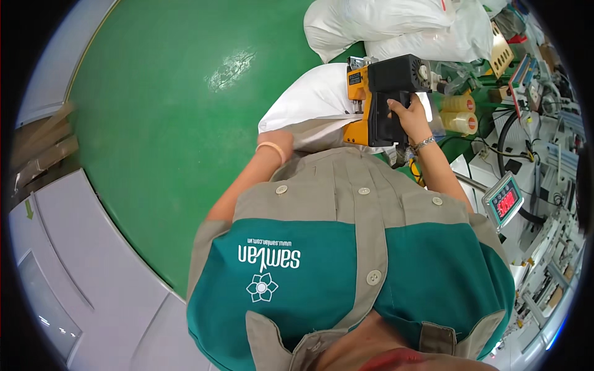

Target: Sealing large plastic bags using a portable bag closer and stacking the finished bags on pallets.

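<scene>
Head view, looking down my chest — what have you got in hand?

— My right hand point(408, 114) is wrapped tight round the grip of the yellow-and-black bag stitcher point(380, 99), held over the mouth of the white sack point(309, 99) just beyond me on the green floor point(154, 111).

— And the left?

— My left hand point(275, 137) sits on the sack's near edge; I can't tell whether the fingers pinch or press flat.

— Which step, then?

— Closing the mouth, I'd judge. Next calls for a taut edge, fed straight.
</scene>
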Demonstrator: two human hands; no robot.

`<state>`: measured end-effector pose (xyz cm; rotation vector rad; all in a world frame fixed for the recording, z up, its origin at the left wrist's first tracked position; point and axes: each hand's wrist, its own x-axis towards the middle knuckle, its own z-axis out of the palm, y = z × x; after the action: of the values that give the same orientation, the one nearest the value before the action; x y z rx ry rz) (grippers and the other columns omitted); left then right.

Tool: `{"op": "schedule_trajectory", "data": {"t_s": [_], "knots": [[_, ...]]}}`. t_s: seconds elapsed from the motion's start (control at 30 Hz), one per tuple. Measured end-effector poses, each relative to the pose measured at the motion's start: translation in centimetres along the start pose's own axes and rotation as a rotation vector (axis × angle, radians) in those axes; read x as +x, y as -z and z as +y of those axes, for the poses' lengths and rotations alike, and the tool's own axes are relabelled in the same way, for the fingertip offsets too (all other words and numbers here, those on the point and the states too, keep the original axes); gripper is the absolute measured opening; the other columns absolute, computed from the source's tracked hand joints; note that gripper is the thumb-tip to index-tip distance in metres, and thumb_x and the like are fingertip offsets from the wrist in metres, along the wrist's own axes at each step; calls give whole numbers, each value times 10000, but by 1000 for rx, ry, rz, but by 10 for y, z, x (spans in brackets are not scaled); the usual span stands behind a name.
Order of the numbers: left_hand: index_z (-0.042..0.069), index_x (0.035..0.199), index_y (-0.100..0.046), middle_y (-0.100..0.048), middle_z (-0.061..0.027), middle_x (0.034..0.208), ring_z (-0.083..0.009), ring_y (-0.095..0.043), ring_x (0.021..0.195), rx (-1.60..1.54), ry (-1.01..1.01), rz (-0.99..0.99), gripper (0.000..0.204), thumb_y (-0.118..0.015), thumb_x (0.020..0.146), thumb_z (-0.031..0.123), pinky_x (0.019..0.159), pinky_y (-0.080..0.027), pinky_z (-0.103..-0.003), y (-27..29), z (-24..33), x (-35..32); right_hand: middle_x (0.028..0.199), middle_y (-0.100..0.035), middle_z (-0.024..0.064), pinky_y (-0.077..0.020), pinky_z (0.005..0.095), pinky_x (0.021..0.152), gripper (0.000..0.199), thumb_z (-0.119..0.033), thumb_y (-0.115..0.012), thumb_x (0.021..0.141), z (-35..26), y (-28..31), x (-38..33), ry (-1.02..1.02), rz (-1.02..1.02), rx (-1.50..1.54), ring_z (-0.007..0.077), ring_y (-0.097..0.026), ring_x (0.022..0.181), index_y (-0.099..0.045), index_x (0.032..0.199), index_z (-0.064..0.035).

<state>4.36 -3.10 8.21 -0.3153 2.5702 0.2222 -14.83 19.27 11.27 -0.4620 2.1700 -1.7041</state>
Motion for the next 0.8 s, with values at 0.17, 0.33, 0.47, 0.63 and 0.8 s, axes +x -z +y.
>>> {"op": "schedule_trajectory", "data": {"t_s": [0.17, 0.33, 0.47, 0.63, 0.8], "knots": [[111, 946, -579, -597, -98, 939, -278, -545, 923, -211, 191, 210, 311, -504, 751, 341, 764, -431, -390, 9, -9, -10, 794, -567, 106, -455, 250, 509, 355, -70, -618, 709, 7, 6, 4, -21, -12, -9, 148, -553, 584, -433, 983, 59], [117, 834, -621, -619, -77, 843, -239, -535, 942, 1, -209, 767, 197, -475, 759, 226, 828, -394, -339, -56, -8, 2, 794, -565, 95, -466, 241, 511, 345, -69, -617, 713, 7, -5, 14, -4, -67, -6, 141, -557, 616, -437, 982, 51], [117, 737, -614, -619, -64, 818, -237, -562, 842, 247, 28, 225, 150, -513, 719, 225, 757, -422, -350, -41, -32, -17, 788, -561, 92, -468, 240, 505, 341, -66, -619, 713, 10, 0, 19, -30, -76, 42, 142, -558, 624, -439, 979, 48], [112, 836, -571, -595, -56, 892, -242, -551, 837, -100, -40, 480, 210, -602, 677, 246, 755, -408, -372, -2, -7, -33, 783, -567, 104, -461, 241, 488, 349, -79, -628, 706, 18, 1, 13, 2, -28, 7, 144, -556, 582, -443, 966, 62], [113, 1220, -352, -489, -64, 1105, -215, -436, 1048, 223, -200, 893, 534, -534, 727, 203, 902, -289, -427, -20, 49, 21, 735, -576, 109, -451, 244, 475, 351, -82, -633, 700, 11, 2, 12, 59, -3, -53, 143, -556, 536, -444, 950, 76]]}}
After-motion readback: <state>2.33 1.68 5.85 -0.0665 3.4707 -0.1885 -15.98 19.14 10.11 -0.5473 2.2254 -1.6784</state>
